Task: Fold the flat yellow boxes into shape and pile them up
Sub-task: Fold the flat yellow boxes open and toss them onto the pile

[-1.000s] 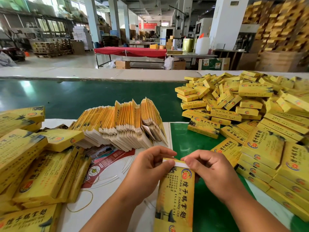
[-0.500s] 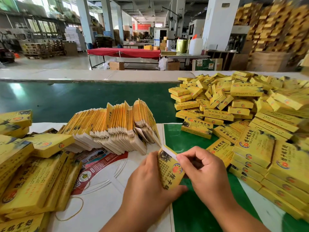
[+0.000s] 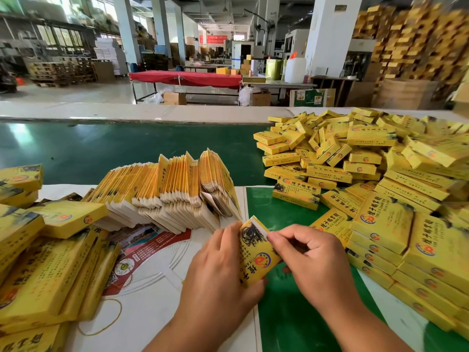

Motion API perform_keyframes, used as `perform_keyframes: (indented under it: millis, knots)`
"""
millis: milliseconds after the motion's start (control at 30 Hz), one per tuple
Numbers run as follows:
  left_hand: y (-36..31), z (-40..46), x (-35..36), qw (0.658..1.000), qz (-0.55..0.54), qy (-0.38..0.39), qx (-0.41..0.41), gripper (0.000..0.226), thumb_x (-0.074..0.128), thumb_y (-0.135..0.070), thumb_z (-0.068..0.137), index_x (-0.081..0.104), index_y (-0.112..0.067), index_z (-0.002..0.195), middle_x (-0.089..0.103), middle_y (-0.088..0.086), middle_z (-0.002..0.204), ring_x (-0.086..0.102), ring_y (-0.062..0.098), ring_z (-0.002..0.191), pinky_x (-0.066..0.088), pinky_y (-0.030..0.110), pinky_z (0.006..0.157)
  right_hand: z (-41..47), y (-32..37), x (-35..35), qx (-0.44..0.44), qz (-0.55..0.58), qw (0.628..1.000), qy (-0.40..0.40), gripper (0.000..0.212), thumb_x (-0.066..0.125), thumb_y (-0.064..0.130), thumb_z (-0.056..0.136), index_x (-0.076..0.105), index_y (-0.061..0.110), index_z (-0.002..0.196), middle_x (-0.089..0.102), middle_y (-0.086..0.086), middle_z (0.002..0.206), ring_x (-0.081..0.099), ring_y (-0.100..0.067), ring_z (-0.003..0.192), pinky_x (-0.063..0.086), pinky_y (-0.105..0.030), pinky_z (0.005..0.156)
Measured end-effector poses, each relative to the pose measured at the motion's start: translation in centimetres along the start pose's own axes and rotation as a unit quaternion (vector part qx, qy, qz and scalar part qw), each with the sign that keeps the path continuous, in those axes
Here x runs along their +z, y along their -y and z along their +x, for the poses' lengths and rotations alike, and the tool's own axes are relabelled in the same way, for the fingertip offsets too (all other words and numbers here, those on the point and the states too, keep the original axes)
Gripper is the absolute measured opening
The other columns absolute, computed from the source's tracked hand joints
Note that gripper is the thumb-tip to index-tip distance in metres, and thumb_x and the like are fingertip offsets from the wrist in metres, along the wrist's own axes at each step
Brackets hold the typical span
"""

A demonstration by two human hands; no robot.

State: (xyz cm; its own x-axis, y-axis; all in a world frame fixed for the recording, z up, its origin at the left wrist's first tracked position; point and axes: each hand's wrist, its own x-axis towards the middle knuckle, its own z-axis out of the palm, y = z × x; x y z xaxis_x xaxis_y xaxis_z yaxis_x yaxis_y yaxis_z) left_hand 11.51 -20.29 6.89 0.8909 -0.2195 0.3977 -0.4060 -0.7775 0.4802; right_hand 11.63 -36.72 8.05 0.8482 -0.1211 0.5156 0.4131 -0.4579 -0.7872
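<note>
Yellow box (image 3: 256,252) held upright above table edge, between both hands. Left hand (image 3: 218,270) wraps its side, fingers curled. Right hand (image 3: 312,257) pinches white end flap. Advice: brace body firmly, tuck flap squarely. Finished pile (image 3: 375,199) lies right; flat stack (image 3: 165,191) behind.

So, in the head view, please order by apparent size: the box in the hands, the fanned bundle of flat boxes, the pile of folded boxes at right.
1. pile of folded boxes, the largest.
2. bundle of flat boxes.
3. box in the hands, the smallest, although nearest the camera.
</note>
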Motion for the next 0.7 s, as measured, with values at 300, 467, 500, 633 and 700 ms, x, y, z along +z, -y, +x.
perform_keyframes:
  millis: [300, 467, 500, 633, 700]
  knots:
    - [0.6, -0.1, 0.5, 0.999, -0.030, -0.009, -0.011, 0.092, 0.065, -0.058, 0.073, 0.010, -0.034, 0.143, 0.039, -0.017, 0.127, 0.043, 0.005, 0.116, 0.038, 0.019, 0.096, -0.1, 0.5, 0.5, -0.209, -0.190, 0.959, -0.001, 0.024, 0.063, 0.025, 0.089, 0.078, 0.010, 0.100, 0.076, 0.002, 0.085, 0.069, -0.010, 0.069, 0.056, -0.029, 0.056]
    - [0.4, -0.1, 0.3, 0.998, -0.050, -0.021, 0.011, 0.103, 0.062, -0.062, 0.073, -0.006, -0.044, 0.149, 0.036, -0.022, 0.124, 0.038, -0.004, 0.112, 0.032, 0.011, 0.087, -0.2, 0.0, 0.9, -0.143, -0.108, 0.983, 0.029, 0.029, 0.066, 0.025, 0.088, 0.074, 0.017, 0.115, 0.068, 0.011, 0.092, 0.063, 0.000, 0.082, 0.050, -0.015, 0.070]
    - [0.3, -0.1, 0.2, 0.998, -0.055, -0.023, 0.019, 0.103, 0.063, -0.062, 0.073, -0.006, -0.047, 0.149, 0.034, -0.025, 0.121, 0.037, -0.007, 0.107, 0.032, 0.009, 0.084, -0.2, 0.0, 0.9, -0.127, -0.086, 0.987, 0.038, 0.030, 0.064, 0.026, 0.090, 0.072, 0.019, 0.118, 0.065, 0.013, 0.093, 0.064, -0.003, 0.085, 0.051, -0.017, 0.071]
    - [0.3, 0.0, 0.0, 0.996, -0.080, -0.017, 0.024, 0.083, 0.068, -0.055, 0.068, 0.019, -0.051, 0.134, 0.044, -0.023, 0.120, 0.050, -0.001, 0.103, 0.042, 0.014, 0.082, -0.2, -0.1, 1.0, -0.110, -0.045, 0.990, 0.074, 0.032, 0.061, 0.024, 0.092, 0.069, 0.022, 0.123, 0.059, 0.012, 0.094, 0.066, -0.010, 0.084, 0.054, -0.025, 0.069]
    - [0.2, 0.0, 0.0, 0.995, -0.094, -0.007, 0.017, 0.077, 0.068, -0.056, 0.066, 0.023, -0.050, 0.127, 0.048, -0.023, 0.117, 0.050, -0.002, 0.098, 0.040, 0.009, 0.078, -0.2, -0.1, 1.0, -0.105, -0.038, 0.990, 0.082, 0.031, 0.062, 0.023, 0.091, 0.071, 0.022, 0.121, 0.060, 0.012, 0.094, 0.065, -0.010, 0.084, 0.053, -0.022, 0.068]
